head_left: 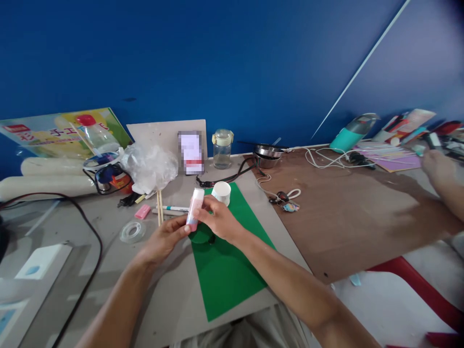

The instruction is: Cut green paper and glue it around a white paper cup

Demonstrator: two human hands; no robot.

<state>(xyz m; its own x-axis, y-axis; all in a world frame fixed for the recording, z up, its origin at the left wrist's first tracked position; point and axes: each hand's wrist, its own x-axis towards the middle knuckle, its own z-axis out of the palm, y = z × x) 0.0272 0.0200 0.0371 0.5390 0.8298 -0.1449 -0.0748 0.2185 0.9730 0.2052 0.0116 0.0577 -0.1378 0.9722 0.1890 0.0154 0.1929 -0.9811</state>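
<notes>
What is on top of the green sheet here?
A white cup stands at the far end of the green sheet. Nearer, a darker green, rounded patch shows, too shaded to identify. The right hand and forearm hide part of the sheet; what lies there cannot be seen.

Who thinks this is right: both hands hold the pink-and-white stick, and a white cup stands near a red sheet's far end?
The sheet is green, not red, as the head view shows. Left hand and right hand hold the stick, and the cup stands as stated.
</notes>
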